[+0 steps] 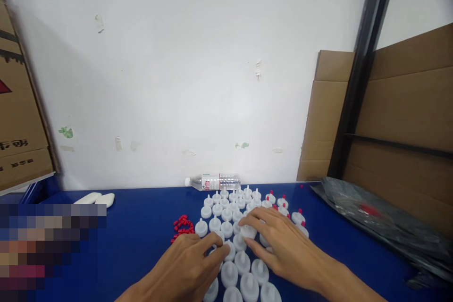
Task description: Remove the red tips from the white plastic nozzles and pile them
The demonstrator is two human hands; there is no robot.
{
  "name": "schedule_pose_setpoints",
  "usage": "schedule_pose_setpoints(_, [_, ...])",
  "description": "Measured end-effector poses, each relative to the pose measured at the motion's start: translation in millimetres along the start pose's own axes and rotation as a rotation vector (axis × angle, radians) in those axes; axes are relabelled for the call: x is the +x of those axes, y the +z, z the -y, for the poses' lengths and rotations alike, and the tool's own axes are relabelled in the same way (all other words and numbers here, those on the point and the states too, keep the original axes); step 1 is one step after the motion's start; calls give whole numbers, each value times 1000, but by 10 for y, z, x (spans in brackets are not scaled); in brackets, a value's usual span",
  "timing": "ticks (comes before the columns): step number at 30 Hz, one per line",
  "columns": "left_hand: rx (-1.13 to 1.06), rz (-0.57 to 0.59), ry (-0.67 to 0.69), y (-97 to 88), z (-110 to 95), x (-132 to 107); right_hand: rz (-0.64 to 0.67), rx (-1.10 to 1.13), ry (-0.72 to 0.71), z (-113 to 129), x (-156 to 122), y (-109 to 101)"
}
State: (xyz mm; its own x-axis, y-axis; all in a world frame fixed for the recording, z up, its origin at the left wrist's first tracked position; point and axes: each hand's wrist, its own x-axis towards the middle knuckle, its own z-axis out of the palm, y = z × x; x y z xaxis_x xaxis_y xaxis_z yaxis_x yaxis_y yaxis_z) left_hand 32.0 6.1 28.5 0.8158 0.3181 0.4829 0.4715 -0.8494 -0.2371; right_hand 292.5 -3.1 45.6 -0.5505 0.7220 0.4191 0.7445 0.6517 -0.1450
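Many white plastic nozzle caps (230,273) stand in a cluster on the blue table, most with bare spouts pointing up. My right hand (279,240) reaches over the cluster, thumb and fingers curled around one white nozzle cap (248,231). Just left of it, my left hand (193,262) has its thumb and forefinger drawn together in a pinch among the caps; anything between those fingertips is hidden. Small red tips (183,224) lie in a loose pile beyond my left hand. At the cluster's right side, several white caps carry a red tip (300,211) on the spout.
A clear plastic bottle (229,181) lies on its side against the white wall. Grey plastic sheeting (382,226) covers the table's right side. White oval objects (105,199) rest at the left, near a blurred-out area. Cardboard (24,104) stands at both sides.
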Motion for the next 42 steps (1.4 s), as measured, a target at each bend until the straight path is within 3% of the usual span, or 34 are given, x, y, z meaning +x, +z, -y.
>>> schedule_pose_setpoints(9, [57, -73, 33, 27, -12, 6, 26, -6, -80, 41, -10, -14])
schedule_pose_setpoints(23, [30, 4, 48, 37, -41, -29, -61, -11, -145, 28, -14, 51])
schedule_pose_setpoints(42, [53, -57, 70, 46, -39, -20, -79, 13, -197, 93, -25, 30])
